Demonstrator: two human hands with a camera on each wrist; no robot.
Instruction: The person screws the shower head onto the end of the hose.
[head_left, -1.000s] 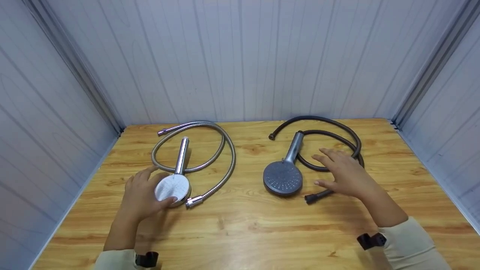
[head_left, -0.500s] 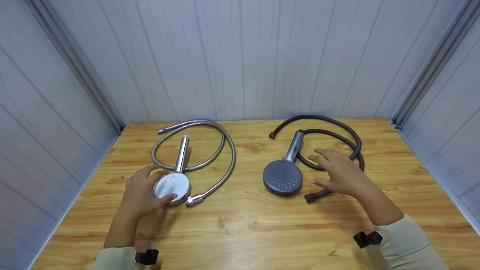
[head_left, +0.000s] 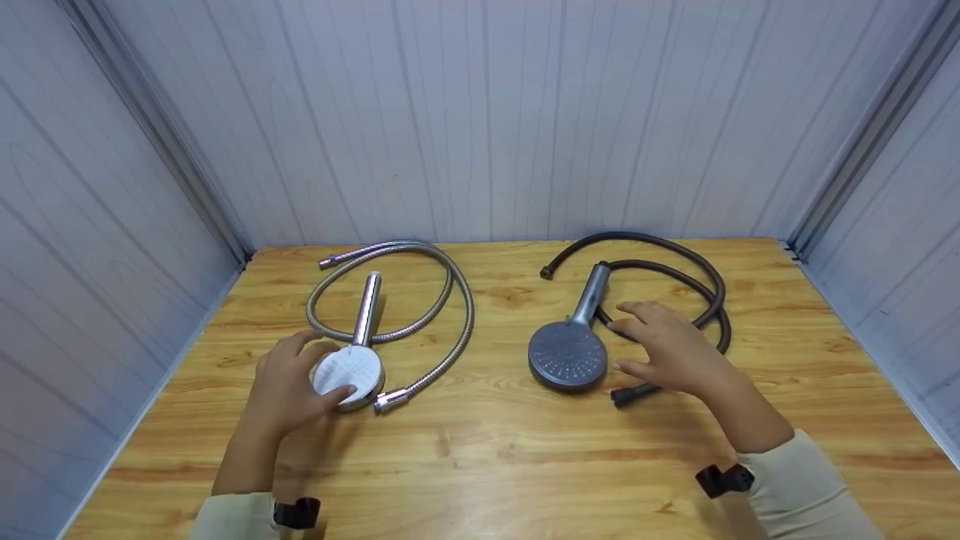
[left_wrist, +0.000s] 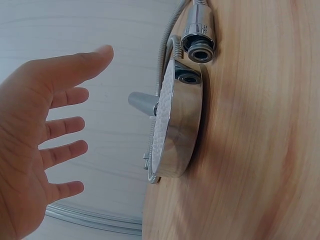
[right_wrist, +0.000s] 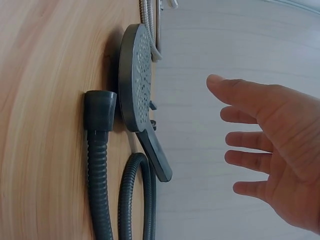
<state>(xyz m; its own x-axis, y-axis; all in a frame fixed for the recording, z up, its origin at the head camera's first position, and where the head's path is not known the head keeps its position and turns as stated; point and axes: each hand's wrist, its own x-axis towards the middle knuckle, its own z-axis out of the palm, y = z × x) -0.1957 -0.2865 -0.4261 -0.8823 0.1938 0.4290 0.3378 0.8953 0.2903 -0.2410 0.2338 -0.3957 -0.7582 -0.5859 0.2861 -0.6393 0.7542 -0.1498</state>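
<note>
On the left of the table lies a chrome hand shower (head_left: 349,373) with a white spray face, its handle pointing away. My left hand (head_left: 289,386) hovers over that head with spread fingers; the left wrist view shows a gap between the hand (left_wrist: 45,135) and the spray face. To the right rests a dark grey hand shower (head_left: 568,355), face up. My right hand (head_left: 671,349) is held above the table just right of it, fingers apart and holding nothing. The black shower hose (head_left: 701,277) curls behind and partly under this hand in the head view.
A silver metal shower hose (head_left: 466,315) loops around the chrome handle, its chrome connector (head_left: 391,400) near the head. The black hose's end fitting (head_left: 624,396) lies below the right hand. Pale panel walls (head_left: 487,120) enclose the wooden table (head_left: 480,465) at the back and sides.
My right hand has drifted left, closer to the dark grey hand shower. The left hand has stayed nearly in place, and both showers and hoses lie as before.
</note>
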